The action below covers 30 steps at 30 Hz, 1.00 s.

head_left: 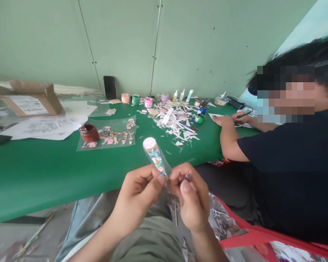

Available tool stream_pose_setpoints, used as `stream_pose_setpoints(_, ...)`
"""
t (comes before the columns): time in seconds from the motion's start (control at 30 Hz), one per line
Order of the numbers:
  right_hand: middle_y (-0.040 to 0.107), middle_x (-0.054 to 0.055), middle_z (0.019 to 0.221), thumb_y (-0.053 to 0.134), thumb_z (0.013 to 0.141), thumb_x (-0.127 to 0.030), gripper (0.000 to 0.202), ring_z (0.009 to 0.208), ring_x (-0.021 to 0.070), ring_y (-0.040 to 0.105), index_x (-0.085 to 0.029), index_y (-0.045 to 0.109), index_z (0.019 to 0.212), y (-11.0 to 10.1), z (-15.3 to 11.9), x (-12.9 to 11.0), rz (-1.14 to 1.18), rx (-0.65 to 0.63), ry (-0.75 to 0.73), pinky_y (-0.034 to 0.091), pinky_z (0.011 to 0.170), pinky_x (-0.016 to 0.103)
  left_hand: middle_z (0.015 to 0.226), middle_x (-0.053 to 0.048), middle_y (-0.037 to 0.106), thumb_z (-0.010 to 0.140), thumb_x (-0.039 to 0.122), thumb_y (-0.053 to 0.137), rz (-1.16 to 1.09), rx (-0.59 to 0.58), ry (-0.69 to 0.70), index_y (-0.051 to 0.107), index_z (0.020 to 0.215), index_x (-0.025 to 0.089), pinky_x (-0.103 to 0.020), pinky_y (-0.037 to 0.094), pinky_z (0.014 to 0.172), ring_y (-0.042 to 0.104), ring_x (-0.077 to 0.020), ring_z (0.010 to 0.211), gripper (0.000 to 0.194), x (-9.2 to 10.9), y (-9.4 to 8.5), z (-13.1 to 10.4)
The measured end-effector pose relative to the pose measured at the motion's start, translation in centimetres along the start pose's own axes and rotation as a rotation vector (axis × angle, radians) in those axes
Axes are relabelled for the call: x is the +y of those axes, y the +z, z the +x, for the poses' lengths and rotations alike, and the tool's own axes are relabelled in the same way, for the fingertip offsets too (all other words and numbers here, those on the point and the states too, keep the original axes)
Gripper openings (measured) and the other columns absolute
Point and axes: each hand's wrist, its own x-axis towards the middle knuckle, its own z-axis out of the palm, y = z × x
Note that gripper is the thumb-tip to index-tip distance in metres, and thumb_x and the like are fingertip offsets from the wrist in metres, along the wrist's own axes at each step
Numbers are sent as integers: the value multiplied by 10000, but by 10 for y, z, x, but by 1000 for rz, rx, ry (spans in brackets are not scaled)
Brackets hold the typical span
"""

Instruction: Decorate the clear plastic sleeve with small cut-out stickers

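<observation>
Above my lap, my left hand pinches the lower end of a long colourful patterned piece with a pale pink rounded top and a clear film edge. My right hand is closed just beside it, fingers curled, with a small metallic thing between thumb and fingers. Whether the right fingertips also touch the film is unclear. Behind, on the green table, a clear sheet bears many small coloured pieces and a dark red jar.
White paper scraps are heaped mid-table, with paint jars and glue bottles behind. At left are an open cardboard box and printed sheets. A person in a dark shirt works at right. Red-edged bags of scraps lie below.
</observation>
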Motion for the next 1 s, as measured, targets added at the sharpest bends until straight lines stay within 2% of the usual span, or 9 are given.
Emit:
stream_pose_setpoints(0.07, 553, -38, 651, 473, 968, -277, 160, 532, 113, 476, -217, 594, 882, 2, 0, 3, -81, -26, -27, 382, 503, 217, 469, 69, 399, 882, 475, 673, -68, 54, -19, 538, 626, 179, -208, 249, 424, 317, -64, 427, 414, -1, 0, -1)
stream_pose_setpoints(0.17, 624, -24, 655, 458, 903, -117, 169, 540, 121, 543, -215, 594, 877, 6, 2, 3, -320, -46, -111, 411, 529, 218, 436, 81, 373, 869, 447, 689, -120, 93, -39, 562, 626, 179, -203, 257, 428, 295, -60, 411, 383, -2, 0, -1)
stream_pose_setpoints(0.33, 655, -3, 679, 436, 860, -88, 212, 575, 157, 633, -219, 565, 964, 9, 2, 3, -470, -92, -219, 469, 564, 233, 404, 89, 356, 814, 428, 734, -128, 124, -64, 597, 632, 176, -199, 197, 399, 231, -49, 386, 339, 2, 4, 1)
stream_pose_setpoints(0.5, 630, -9, 632, 412, 837, -62, 222, 542, 169, 630, -239, 535, 891, 13, 0, 5, -499, -44, -253, 456, 522, 238, 407, 87, 347, 782, 450, 755, -120, 113, -92, 611, 623, 169, -204, 175, 392, 195, -44, 392, 354, 4, 7, 1)
stream_pose_setpoints(0.73, 680, 5, 691, 410, 802, -42, 293, 566, 171, 662, -233, 561, 964, 17, 0, 5, -438, -53, -215, 478, 526, 231, 407, 95, 328, 768, 502, 759, -183, 100, -114, 617, 640, 166, -208, 188, 399, 176, -42, 395, 387, 2, 7, 2)
stream_pose_setpoints(1.0, 667, 5, 687, 399, 799, -35, 305, 574, 178, 665, -232, 547, 978, 20, 0, 14, -525, -30, -292, 497, 547, 238, 437, 86, 351, 797, 416, 735, -197, 124, -98, 606, 633, 160, -214, 205, 458, 216, -55, 444, 330, -6, 4, 4)
